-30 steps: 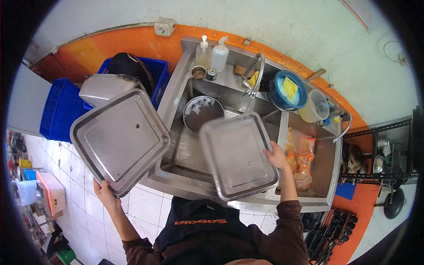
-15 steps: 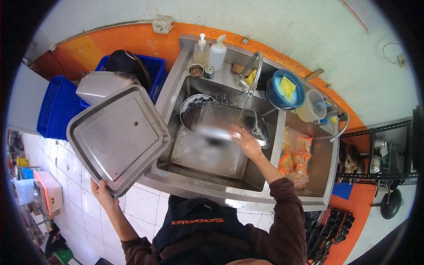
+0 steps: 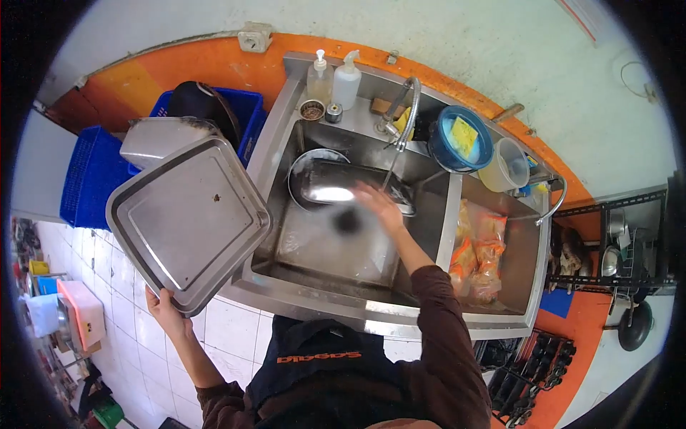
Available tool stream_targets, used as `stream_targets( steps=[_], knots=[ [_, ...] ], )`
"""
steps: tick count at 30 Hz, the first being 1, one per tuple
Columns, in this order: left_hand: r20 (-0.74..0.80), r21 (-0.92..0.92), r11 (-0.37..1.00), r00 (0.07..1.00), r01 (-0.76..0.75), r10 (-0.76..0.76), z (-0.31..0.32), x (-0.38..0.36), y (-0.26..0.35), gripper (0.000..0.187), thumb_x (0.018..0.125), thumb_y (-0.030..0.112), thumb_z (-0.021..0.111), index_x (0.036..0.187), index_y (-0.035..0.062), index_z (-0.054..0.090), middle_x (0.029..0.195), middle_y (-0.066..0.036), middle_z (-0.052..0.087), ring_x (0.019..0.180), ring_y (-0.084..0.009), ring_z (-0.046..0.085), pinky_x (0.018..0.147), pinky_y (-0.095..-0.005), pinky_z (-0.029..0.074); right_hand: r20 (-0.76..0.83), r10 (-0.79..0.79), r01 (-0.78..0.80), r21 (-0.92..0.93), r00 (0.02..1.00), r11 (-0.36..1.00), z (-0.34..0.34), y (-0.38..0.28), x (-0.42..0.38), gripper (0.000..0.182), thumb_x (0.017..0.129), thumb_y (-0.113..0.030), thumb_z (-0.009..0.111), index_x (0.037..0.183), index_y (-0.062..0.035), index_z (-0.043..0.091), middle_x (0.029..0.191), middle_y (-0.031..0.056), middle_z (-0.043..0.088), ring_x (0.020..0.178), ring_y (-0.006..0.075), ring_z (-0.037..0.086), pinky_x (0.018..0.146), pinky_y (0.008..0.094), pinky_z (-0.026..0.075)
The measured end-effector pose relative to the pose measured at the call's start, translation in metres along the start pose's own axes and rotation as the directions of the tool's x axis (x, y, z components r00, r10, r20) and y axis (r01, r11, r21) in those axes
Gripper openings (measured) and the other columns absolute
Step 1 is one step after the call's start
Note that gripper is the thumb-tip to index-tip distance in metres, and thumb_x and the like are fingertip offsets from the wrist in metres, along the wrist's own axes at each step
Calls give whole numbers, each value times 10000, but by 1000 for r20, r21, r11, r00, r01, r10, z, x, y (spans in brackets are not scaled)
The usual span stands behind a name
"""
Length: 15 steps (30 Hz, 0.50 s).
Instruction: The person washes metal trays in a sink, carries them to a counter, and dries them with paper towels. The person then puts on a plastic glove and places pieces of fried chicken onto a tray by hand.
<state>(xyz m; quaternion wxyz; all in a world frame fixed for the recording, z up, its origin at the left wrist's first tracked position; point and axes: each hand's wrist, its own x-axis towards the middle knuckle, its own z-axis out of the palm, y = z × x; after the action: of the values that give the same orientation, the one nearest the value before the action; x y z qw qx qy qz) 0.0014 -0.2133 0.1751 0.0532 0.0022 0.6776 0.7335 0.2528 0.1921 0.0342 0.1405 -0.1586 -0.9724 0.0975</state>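
So, the left hand (image 3: 166, 309) is gripping a rectangular metal tray (image 3: 189, 222) by its bottom corner, thumb on the inner side, and the fingers are pinching the raised rim. That tray is hanging at a slant off to the left of the stainless steel sink (image 3: 314, 304), and its right-hand corner is overlapping the sink's left edge from this angle. Its upper edge is cutting across a dented metal pan (image 3: 166, 143) by the blue crate (image 3: 250, 107), so room is looking tight on that side.

The right hand (image 3: 381, 207) is hovering around a second metal tray (image 3: 361, 179) in the big basin, fingers stretched out and loosely spread; I can't tell if they're touching its near edge. That tray is sitting tilted at the back, partly covering a round pot (image 3: 294, 171), while a thin stream from the faucet (image 3: 409, 118) is falling close to the fingers. A wide stretch of bare basin floor (image 3: 332, 250) is showing between tray and front wall. Past the divider (image 3: 449, 229), plastic bags (image 3: 486, 261) are filling part of the smaller basin.
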Motion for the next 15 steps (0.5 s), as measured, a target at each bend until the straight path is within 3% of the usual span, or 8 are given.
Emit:
stream_targets(
  steps=[2,4,5,8,9,13,15],
  knots=[
    [3,-27,1000,1000,-1,1,0,-2,-1,285,745,-40,427,1001,23,535,780,-4,532,654,-84,487,607,-219,408,-22,-67,67,-30,997,997,-2,1,9,604,767,-88,485,1305,-315,333,1320,-19,385,1157,224,437,977,386,356],
    [-21,-23,1000,1000,-1,1,-3,-4,3,289,751,-40,430,1013,23,535,813,-15,552,663,-87,505,604,-214,417,-147,-137,146,52,980,988,-9,-8,10,572,759,-116,510,1276,-322,378,1332,-48,374,1164,197,431,986,392,344],
    [-23,-43,999,1000,-9,8,-3,-5,5,287,752,-41,435,1013,20,535,824,-23,566,670,-88,518,601,-212,424,-117,-172,167,-49,978,985,-15,-9,8,539,746,-134,533,1238,-326,426,1324,-70,388,1190,179,406,1004,396,325],
    [-29,-32,998,998,-54,53,-4,-5,10,300,746,-48,437,1023,16,533,804,-22,565,670,-86,516,598,-215,424,-199,-257,247,-74,946,966,-16,-21,-3,522,741,-119,537,1214,-322,453,1304,-72,417,1200,176,398,1016,394,314],
    [-29,-31,998,998,-49,48,-4,-6,11,300,746,-48,437,1023,16,533,804,-22,565,670,-86,516,598,-215,424,-241,-276,285,0,930,959,-18,-28,-2,480,748,-129,534,1188,-312,482,1278,-67,449,1199,179,403,1017,390,318],
    [-85,52,974,971,-220,223,1,-6,32,140,728,-49,441,818,31,513,743,2,515,642,-71,459,615,-200,385,-286,-250,284,81,925,955,-33,-49,8,368,760,-154,531,1103,-283,561,1243,-48,488,1164,184,445,1002,383,334],
    [-89,66,964,961,-258,264,-13,0,33,141,725,-48,443,822,28,513,745,1,515,643,-73,458,618,-203,388,-314,-168,202,80,934,976,-20,-41,16,371,757,-148,530,1103,-278,564,1240,-45,492,1159,183,452,993,382,340]
  ],
)
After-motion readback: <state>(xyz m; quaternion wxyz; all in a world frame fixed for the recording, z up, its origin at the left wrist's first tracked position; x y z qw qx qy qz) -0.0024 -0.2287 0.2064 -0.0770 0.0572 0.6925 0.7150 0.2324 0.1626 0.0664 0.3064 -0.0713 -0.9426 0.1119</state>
